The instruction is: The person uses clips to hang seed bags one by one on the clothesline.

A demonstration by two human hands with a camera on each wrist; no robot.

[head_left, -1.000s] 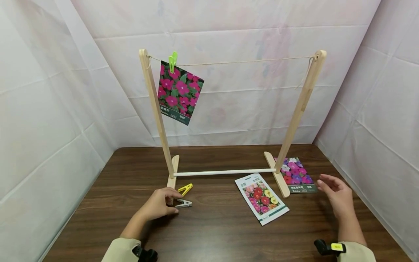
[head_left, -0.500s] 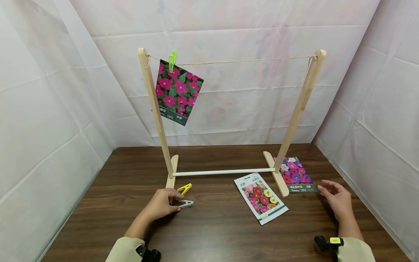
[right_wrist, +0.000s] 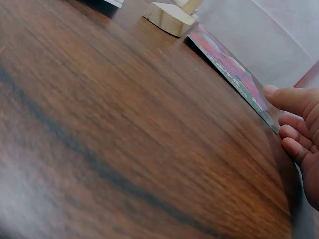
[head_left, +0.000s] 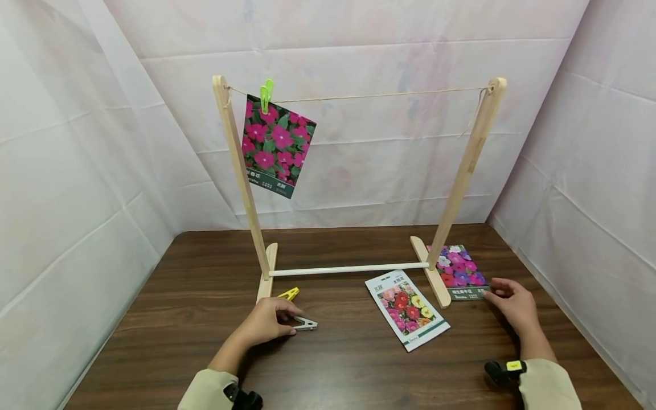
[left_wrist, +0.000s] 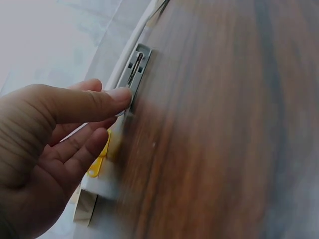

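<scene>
1. Left hand (head_left: 266, 326) rests on the table (head_left: 328, 364), fingertips (left_wrist: 119, 95) touching the near end of the grey clip (head_left: 306, 324); whether they pinch it I cannot tell.
2. Clip's long axis runs rightward, away from the fingers.
3. Yellow clip (head_left: 288, 294) lies just behind.
4. Right hand (head_left: 509, 302), fingers loosely bent, touches the near edge of the purple seed packet (head_left: 461, 272) beside the rack foot (head_left: 430, 272).
</scene>
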